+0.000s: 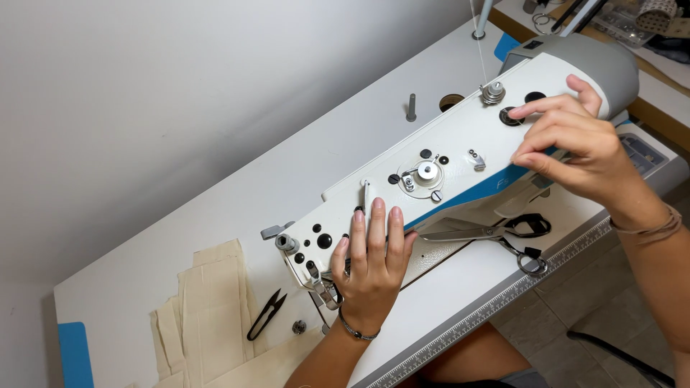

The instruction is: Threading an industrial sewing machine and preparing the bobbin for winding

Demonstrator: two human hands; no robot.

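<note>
One sewing machine [460,154] across white table [215,201]; cloth pieces [212,309] at its left end; scissors [496,231] under arm; left hand [370,262] flat on machine, fingers straight, together; right hand [575,147] pinching thread, fingertips narrow; snips [266,314] beside cloth

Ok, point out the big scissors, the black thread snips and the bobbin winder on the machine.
Big scissors [496,231]: head view, on the pivot where the blades meet the handles.
Black thread snips [266,314]: head view, on the middle of the arms.
Bobbin winder [427,171]: head view, on the round metal spindle.
</note>
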